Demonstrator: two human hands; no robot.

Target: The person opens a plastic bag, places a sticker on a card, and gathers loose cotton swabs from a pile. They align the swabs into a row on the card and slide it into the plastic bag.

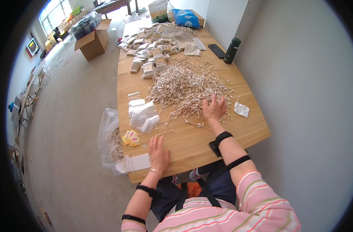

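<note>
A big loose heap of cotton swabs [180,83] covers the middle of the wooden table [192,145]. My right hand [214,109] rests at the near right edge of the heap, fingers apart over the swabs; nothing is visibly gripped. My left hand [159,155] lies flat by the near edge of the table, fingers stretched forward and nothing in them. Beyond its fingertips lies a single swab [166,132]. Clear plastic bags [143,116] sit left of the heap, and yellow-and-white printed labels [131,138] are nearer the left edge. Beside my left wrist is a white card [139,162].
Packed swab bundles [155,50] pile up at the far end, near a blue patterned packet [185,18]. A phone [216,50] and a dark bottle [232,50] stand at the right edge. A crumpled tissue [241,109] lies right. A plastic bag of swabs [108,133] hangs at the left edge.
</note>
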